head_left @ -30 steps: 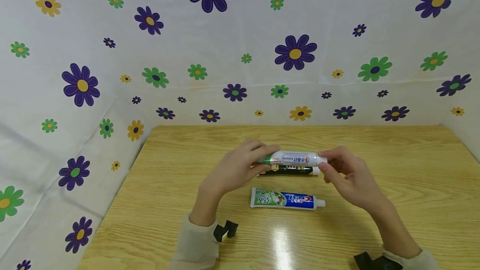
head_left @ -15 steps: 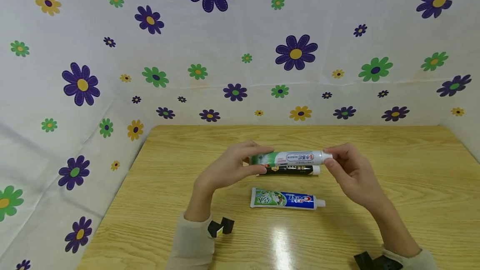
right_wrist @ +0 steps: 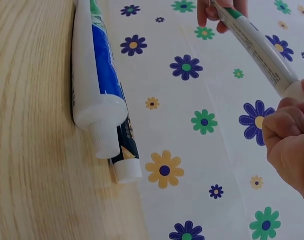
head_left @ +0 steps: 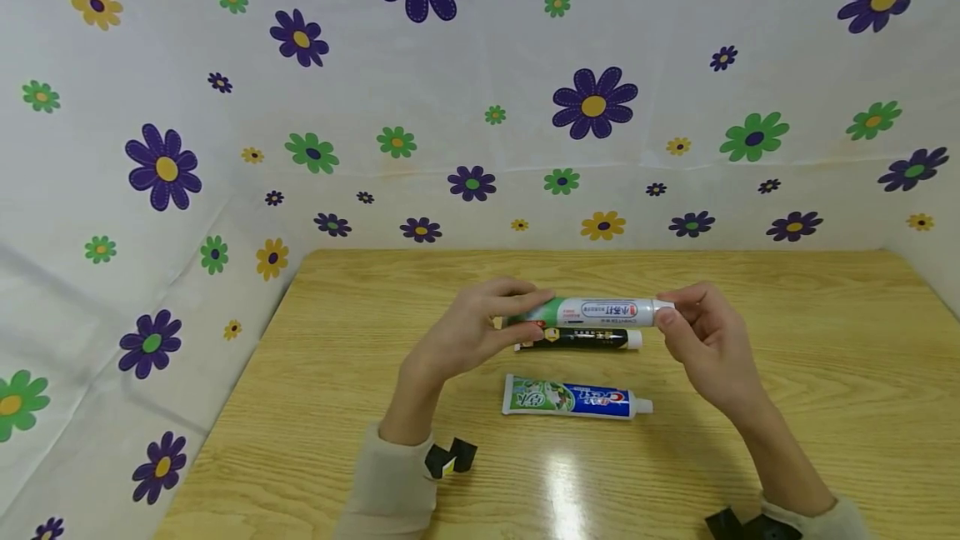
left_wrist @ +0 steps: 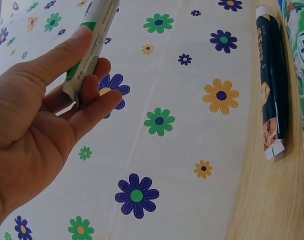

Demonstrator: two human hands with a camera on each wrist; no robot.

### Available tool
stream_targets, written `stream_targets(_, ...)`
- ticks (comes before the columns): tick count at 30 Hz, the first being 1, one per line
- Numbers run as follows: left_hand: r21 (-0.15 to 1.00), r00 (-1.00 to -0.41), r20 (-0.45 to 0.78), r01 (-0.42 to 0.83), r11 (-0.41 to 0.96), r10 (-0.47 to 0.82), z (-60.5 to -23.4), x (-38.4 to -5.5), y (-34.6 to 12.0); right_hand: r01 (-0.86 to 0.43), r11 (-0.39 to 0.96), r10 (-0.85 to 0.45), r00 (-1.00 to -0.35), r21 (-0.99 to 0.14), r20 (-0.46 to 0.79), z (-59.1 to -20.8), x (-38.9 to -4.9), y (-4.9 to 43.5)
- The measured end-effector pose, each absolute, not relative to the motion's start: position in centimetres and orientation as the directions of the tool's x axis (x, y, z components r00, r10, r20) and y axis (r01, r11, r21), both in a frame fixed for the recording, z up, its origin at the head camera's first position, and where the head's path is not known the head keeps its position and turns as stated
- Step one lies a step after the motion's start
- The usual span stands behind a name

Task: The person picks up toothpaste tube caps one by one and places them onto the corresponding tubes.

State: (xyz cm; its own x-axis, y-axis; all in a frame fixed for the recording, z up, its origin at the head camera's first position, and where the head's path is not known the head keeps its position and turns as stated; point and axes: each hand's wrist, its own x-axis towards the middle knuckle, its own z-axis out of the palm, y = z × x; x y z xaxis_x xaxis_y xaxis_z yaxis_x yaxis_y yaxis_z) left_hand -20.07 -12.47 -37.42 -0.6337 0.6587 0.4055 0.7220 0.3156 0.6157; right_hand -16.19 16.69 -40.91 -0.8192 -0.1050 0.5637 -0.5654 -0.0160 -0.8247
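A white and green toothpaste tube point(head_left: 600, 312) is held crosswise above the table between both hands. My left hand point(head_left: 468, 327) grips its green tail end, thumb on one side and fingers on the other, as the left wrist view also shows. With thumb and curled fingers, my right hand point(head_left: 708, 348) pinches the white cap point(head_left: 663, 307). Just below the held tube in the head view lies a black toothpaste tube point(head_left: 592, 340), partly overlapped by it. Closer to me, a blue and green Crest toothpaste tube point(head_left: 573, 398) lies flat, cap to the right.
The wooden table point(head_left: 360, 290) reaches back to a white flower-printed cloth point(head_left: 510, 90), which also hangs along the left side. A black wrist mount point(head_left: 452, 458) is on the left sleeve, and another point(head_left: 750, 525) on the right.
The held tube and the right hand have shifted slightly to the right. The left hand moved a little left, then back right. The two tubes on the table stay in place.
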Motion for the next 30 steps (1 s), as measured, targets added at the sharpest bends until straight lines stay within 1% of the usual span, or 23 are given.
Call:
stream_targets(4, 0.619, -0.640, 0.422, 0.721, 0.312, 0.642, -37.5, -20.1, -12.2, -0.478, -0.082, -0.052, -0.874, -0.875, 0.482, -40.7, -16.0, 16.4)
stream_targets(8, 0.628, -0.641, 0.435, 0.719, 0.298, 0.632, -37.6, -20.2, -11.9, -0.391, -0.088, 0.024, -0.920, -0.916, 0.391, -40.4, -15.7, 16.0)
stream_targets(10, 0.631, -0.638, 0.444, 0.721, 0.286, 0.629, -37.7, -20.2, -11.7, -0.365, -0.055, 0.078, -0.929, -0.929, 0.361, -40.3, -15.6, 15.7)
stream_targets(12, 0.623, -0.632, 0.455, 0.729, 0.283, 0.628, -37.8, -20.2, -11.5, -0.346, 0.016, 0.141, -0.928, -0.938, 0.345, -40.3, -15.7, 15.5)
stream_targets(15, 0.586, -0.614, 0.469, 0.754, 0.297, 0.634, -37.8, -20.1, -11.1, -0.292, 0.125, 0.228, -0.922, -0.948, 0.314, -40.4, -15.9, 15.4)
stream_targets(17, 0.550, -0.601, 0.477, 0.773, 0.315, 0.642, -38.0, -20.1, -11.0, -0.244, 0.162, 0.254, -0.926, -0.956, 0.279, -40.5, -16.2, 15.4)
stream_targets(20, 0.511, -0.596, 0.472, 0.786, 0.349, 0.650, -38.1, -20.0, -10.9, -0.181, 0.112, 0.249, -0.947, -0.977, 0.203, -40.4, -16.4, 15.8)
stream_targets(23, 0.486, -0.609, 0.466, 0.783, 0.389, 0.642, -38.3, -20.1, -10.9, -0.163, 0.033, 0.188, -0.968, -0.986, 0.166, -40.3, -16.5, 16.1)
stream_targets(27, 0.416, -0.609, 0.487, 0.792, 0.447, 0.625, -38.4, -20.3, -10.9, -0.181, 0.026, 0.096, -0.978, -0.983, 0.183, -40.1, -16.4, 16.4)
stream_targets(30, 0.374, -0.603, 0.507, 0.798, 0.472, 0.616, -38.4, -20.4, -10.9, -0.200, 0.015, 0.055, -0.978, -0.980, 0.200, -40.3, -16.4, 16.6)
